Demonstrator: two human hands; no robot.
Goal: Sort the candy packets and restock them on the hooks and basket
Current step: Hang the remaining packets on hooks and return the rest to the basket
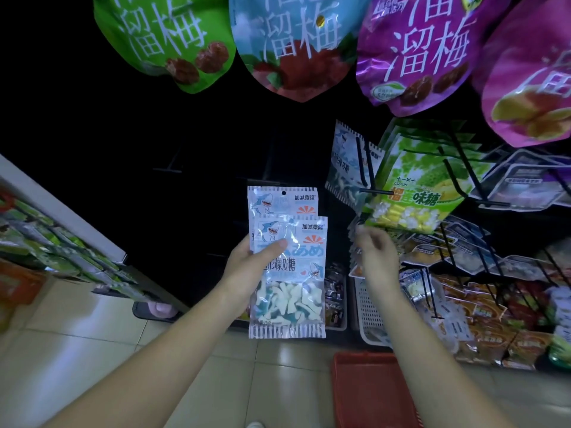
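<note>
Holds two shark packets (pixel 289 273) upright in the left hand (pixel 247 270), mid-view, against the dark rack. Grips them by the left edge, with the thumb pressed flat across the front one and the fingers curled out of sight behind. Overlaps the pair, the rear one standing higher and showing its punched hole at the top. Shows white and blue gummies through the clear lower half of the front packet. Has the right hand (pixel 375 257) just right of those packets, apart from them, palm turned away and fingers loosely bent. Grasps nothing there as far as the blur allows. Reaches with the fingertips close under the bottom edge of the durian packets (pixel 423 186); cannot tell whether touching. Up and right of the left hand, hanging shark packets (pixel 343 171) on a black hook (pixel 362 163), just beside the durian ones. Below the right hand, a white basket (pixel 367 307) at the foot of the rack. Nearer, beside the right forearm, a red basket (pixel 370 393) on the tiled floor (pixel 185 381). Across the top, large plum bags (pixel 296 47) in green, blue, purple and pink.
</note>
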